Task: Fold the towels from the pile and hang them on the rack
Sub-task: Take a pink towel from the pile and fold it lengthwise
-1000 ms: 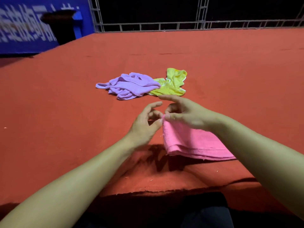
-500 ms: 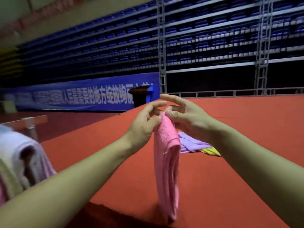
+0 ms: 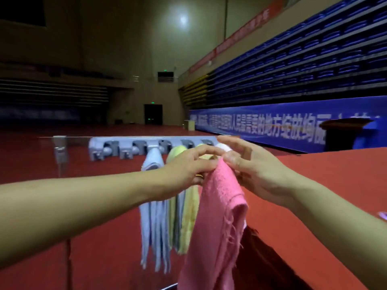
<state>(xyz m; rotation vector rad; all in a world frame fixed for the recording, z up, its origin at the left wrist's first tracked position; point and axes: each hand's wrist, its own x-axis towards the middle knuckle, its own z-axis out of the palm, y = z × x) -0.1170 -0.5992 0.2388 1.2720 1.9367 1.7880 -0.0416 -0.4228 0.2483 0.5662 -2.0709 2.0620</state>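
The rack [image 3: 134, 147] is the only holder before me, a grey bar of clips at 11 o'clock from my hands. From it hang a pale blue towel [image 3: 154, 218] and, at its 3 o'clock, a yellow towel [image 3: 189, 214]; a white one [image 3: 223, 146] shows only as a rounded top behind my fingers. The pink towel [image 3: 215, 222] hangs folded from my grip, just in front of the yellow one and at its 4 o'clock. My left hand [image 3: 188, 166] pinches its top edge between thumb and fingertips, and my right hand [image 3: 251, 166] pinches the same edge from 3 o'clock, its index finger stretched out straight above.

Red cloth covers the table [image 3: 326, 185] at 3 o'clock, and the red floor [image 3: 94, 258] runs below the rack. Folded blue seating [image 3: 303, 65] climbs the wall at 1 o'clock. A dark doorway [image 3: 153, 114] stands at 12 o'clock.

A blue banner [image 3: 261, 122] carries white characters, too blurred for me to read. Green signs glow above the doorway, unreadable.
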